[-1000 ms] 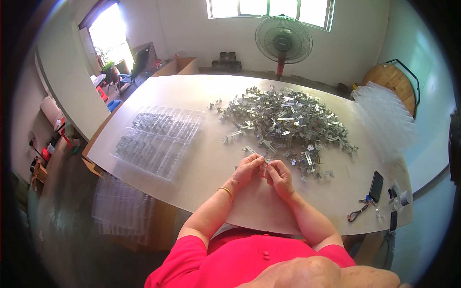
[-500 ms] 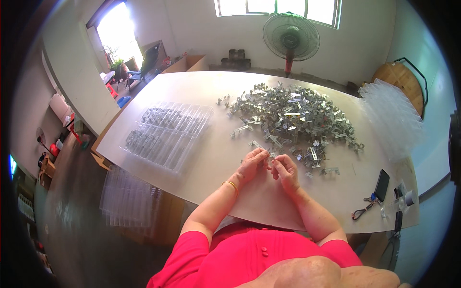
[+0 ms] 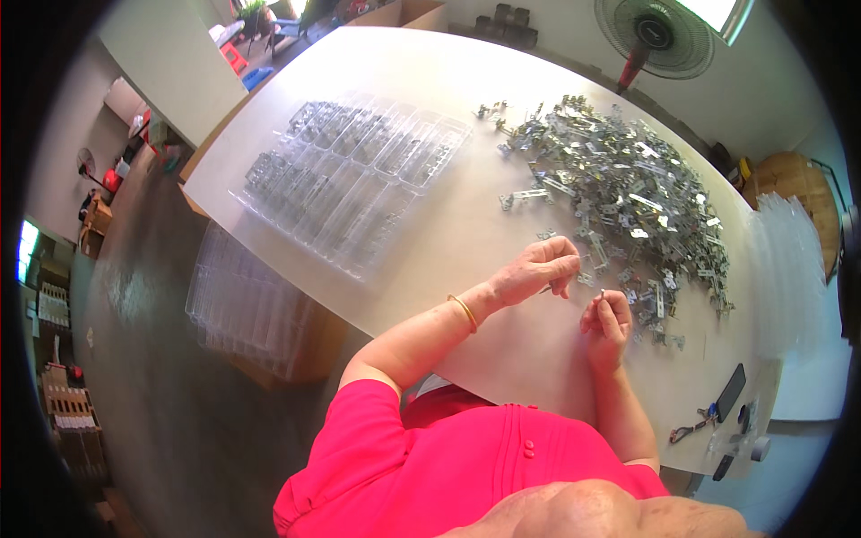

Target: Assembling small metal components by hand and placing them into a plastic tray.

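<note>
A large heap of small silver metal brackets (image 3: pixel 641 193) covers the table's right half. At its near-left edge is my left hand (image 3: pixel 543 269), fingers bent down and closed; a sliver of metal bracket shows beneath them, the rest hidden by the hand. My right hand (image 3: pixel 607 325) is close by, lower and to the right, thumb and forefinger pinched, with a tiny bit of something at their tips too small to name. Left of both hands lies a clear plastic tray (image 3: pixel 345 255) with compartments, several of them filled with metal brackets.
The table (image 3: pixel 296 287) has a stack of clear trays (image 3: pixel 789 269) at its right edge. Near the right corner lie a phone (image 3: pixel 731 393), keys (image 3: pixel 708 414) and a clear bottle (image 3: pixel 740 444). More clear trays (image 3: pixel 242 305) stand below the left edge. Behind is a fan (image 3: pixel 655 36).
My hands, together before, have come apart, the left going up and the right staying lower. The whole view has turned toward the left, bringing the tray nearer the middle.
</note>
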A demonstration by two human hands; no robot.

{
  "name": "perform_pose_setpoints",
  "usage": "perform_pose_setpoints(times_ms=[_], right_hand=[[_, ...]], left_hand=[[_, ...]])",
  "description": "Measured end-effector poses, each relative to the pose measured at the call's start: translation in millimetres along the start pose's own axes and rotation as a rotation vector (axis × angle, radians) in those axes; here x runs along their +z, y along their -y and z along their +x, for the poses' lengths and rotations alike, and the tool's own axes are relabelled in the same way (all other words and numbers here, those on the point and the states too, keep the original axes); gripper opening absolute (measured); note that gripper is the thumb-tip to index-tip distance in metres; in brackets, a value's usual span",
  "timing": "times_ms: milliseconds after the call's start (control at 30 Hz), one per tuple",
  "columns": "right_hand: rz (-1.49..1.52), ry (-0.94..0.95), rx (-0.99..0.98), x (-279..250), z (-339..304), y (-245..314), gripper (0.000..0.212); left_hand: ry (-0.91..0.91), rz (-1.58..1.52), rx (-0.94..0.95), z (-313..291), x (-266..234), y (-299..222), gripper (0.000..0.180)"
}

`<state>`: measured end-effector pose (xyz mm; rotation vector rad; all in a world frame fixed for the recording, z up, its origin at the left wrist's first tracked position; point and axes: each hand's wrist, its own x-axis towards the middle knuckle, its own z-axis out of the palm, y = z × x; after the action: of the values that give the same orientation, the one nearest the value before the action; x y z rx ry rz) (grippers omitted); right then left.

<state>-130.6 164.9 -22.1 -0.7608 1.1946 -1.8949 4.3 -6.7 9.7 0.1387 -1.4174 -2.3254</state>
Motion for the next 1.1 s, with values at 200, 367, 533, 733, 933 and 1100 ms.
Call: perform_pose_setpoints(times_ms=[200,367,533,733,933,1100], right_hand=[[-0.331,0.160,-0.009,47,22,28,0.006],[-0.250,0.225,-0.153,98,58,16,0.013],[-0.259,0.161,-0.124,100,64,9,0.013],[-0.339,0.090,-0.096,90,61,11,0.009],[-0.358,0.067,-0.062,80,65,11,0.007],[-0.427,0.055,-0.102,73,67,6,0.008]], left_hand=[[-0.210,-0.115,0.101,-5,-16,-19,0.019],[-0.371,-0.382,0.099,-4,-43,-29,0.021],[-0.401,-0.329,0.070,-3,-42,-26,0.024],[-0.404,-0.174,0.035,-4,-38,-22,0.022],[-0.432,-0.064,-0.005,-1,-34,-11,0.021],[-0.453,0.134,0.036,1,-33,-7,0.016]])
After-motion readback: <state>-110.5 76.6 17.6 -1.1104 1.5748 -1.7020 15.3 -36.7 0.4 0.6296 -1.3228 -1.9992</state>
